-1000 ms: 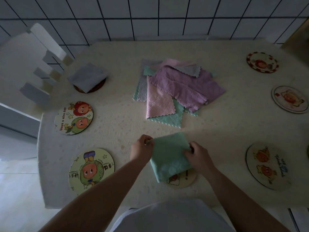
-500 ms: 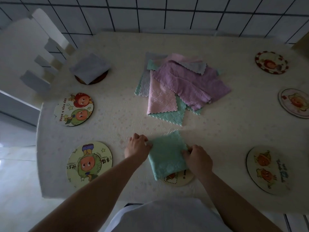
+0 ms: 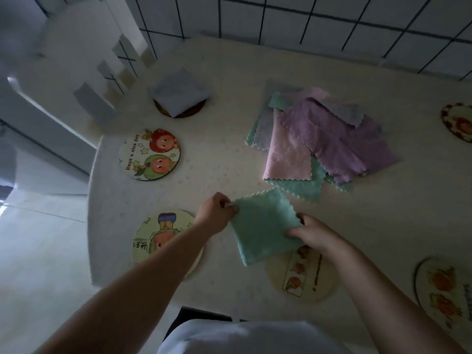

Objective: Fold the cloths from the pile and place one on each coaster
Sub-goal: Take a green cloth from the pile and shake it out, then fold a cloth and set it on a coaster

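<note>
Green cloth (image 3: pixel 265 226) lifted leftward, pinched between fingers (image 3: pixel 293 233).

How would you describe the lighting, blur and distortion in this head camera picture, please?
Head view: dim and bluish overall; wide-angle bending curves the wall tiles; the chair at upper left is smeared by blur, while the green cloth and nearby coaster stay fairly readable.

Left hand (image 3: pixel 215 215) pinched the folded green cloth (image 3: pixel 265 227) at its left corner; right hand (image 3: pixel 313 232) gripped its right edge; a coaster (image 3: pixel 304 277) lay just below the right hand; the cloth pile (image 3: pixel 324 139) sat beyond both hands.
</note>
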